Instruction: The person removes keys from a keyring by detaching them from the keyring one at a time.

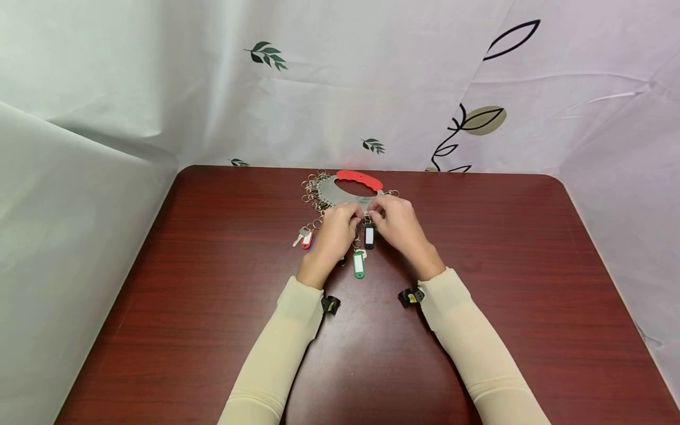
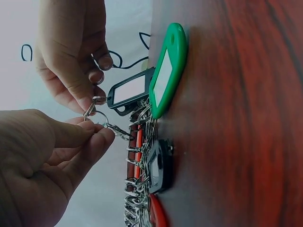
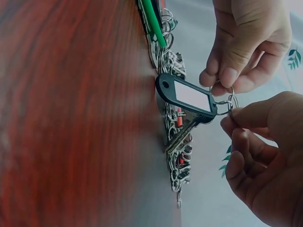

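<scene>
In the head view, both hands meet at the front edge of a grey metal key holder [image 1: 332,193] with a red handle [image 1: 359,177]. My left hand [image 1: 338,227] pinches a small metal clasp [image 2: 118,131] hanging from the holder. Thumb and finger of my right hand [image 1: 398,224] grip a split key ring [image 3: 231,100], which links to the clasp. From that ring hang a black key tag [image 3: 191,97] with a white label and a key [image 3: 182,135]. Fingertips partly hide where ring and clasp meet.
A green key tag [image 1: 359,265] hangs in front, beside the black one. To the left lie a red tag [image 1: 307,239] and a key [image 1: 300,236]. Several rings and clasps line the holder's edge. Behind the brown table [image 1: 212,330] hangs a white curtain [image 1: 329,106].
</scene>
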The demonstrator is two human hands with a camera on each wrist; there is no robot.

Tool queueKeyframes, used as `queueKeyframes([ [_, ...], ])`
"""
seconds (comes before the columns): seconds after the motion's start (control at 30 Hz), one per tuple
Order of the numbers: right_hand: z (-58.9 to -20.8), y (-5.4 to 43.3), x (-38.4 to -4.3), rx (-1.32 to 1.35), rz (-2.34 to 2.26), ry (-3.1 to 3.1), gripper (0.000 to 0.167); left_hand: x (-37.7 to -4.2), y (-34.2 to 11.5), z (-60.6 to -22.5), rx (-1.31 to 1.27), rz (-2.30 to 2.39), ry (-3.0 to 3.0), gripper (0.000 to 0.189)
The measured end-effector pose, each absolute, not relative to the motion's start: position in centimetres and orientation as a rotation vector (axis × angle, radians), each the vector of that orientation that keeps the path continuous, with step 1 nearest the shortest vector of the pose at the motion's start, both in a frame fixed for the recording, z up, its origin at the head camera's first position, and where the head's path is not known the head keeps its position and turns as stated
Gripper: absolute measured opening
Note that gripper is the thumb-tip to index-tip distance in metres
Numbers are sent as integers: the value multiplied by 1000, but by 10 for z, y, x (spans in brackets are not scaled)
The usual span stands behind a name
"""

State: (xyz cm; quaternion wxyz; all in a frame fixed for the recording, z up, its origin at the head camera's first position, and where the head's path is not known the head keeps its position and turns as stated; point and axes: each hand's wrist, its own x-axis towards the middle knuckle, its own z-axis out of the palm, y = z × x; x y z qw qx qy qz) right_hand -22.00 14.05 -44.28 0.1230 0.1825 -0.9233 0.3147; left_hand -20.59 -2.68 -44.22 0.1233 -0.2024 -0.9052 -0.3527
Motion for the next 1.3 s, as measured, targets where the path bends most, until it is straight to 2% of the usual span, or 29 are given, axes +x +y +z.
queueKeyframes([
  [0.17, -442, 139, -220, 490, 949, -2713, 6, -207, -27, -443, -590, -1029, -2640, 8],
  [0.4, -441, 139, -220, 563, 887, -2769, 13, -207, -27, -443, -575, -1024, -2646, 8],
  [0.67, -441, 141, -220, 604, 887, -2827, 7, -206, -26, -442, -567, -1014, -2645, 8],
  [1.3, -442, 144, -221, 783, 840, -2716, 5, -205, -26, -441, -579, -1026, -2672, 5],
])
